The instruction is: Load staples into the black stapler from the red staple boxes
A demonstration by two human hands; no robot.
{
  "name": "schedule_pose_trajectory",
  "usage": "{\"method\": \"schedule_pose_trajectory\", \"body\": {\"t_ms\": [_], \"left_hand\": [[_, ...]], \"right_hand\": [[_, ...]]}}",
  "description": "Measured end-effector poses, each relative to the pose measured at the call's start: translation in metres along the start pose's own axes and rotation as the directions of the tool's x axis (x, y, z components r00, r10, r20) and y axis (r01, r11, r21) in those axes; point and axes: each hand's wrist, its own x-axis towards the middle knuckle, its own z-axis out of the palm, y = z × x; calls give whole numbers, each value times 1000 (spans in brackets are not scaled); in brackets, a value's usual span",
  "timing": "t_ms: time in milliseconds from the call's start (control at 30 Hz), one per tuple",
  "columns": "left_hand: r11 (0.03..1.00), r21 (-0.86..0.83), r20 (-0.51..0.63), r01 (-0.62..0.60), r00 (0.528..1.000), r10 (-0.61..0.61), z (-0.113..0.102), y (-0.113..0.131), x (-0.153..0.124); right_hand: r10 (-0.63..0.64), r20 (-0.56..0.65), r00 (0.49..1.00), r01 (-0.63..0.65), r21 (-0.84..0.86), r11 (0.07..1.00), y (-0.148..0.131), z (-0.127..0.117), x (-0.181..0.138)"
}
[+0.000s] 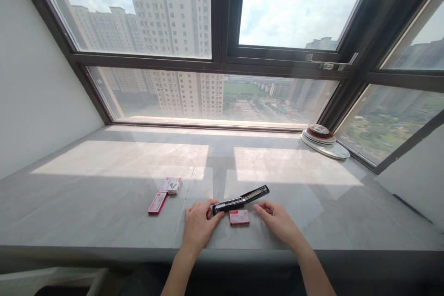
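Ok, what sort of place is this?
Probably indoors on an upper floor: a broad, stone-look sill lies below dark window frames, with tall buildings outside and a green field far below.

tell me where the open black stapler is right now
In the head view, the open black stapler is below and slightly right of centre, its left end held by the left hand, just behind a small pink-and-white box.
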Motion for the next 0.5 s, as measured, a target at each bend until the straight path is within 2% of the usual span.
{"method": "schedule_pose_trajectory", "body": {"t_ms": [67, 100, 200, 367, 500], "left_hand": [[1000, -5, 18, 5, 1000, -5, -1, -1, 2], [1000, -7, 27, 7, 1000, -7, -1, -1, 3], [1000, -6, 49, 10, 999, -10, -2, -2, 6], [1000, 8, 43, 2, 999, -2, -2, -3, 7], [1000, 21, 37, 5, 999, -6, -1, -4, 7]], "right_hand": [[101, 6, 995, -100, 162, 982, 10, -19, 3], [101, 15, 995, -102, 233, 967, 10, -25, 5], [-35, 32, 999, 23, 322, 946, -8, -27, 19], [-283, 127, 951, 269, 119, 956, -52, 3, 43], [-302, 215, 929, 326, -88, 941, -64, 30, 49]]}}
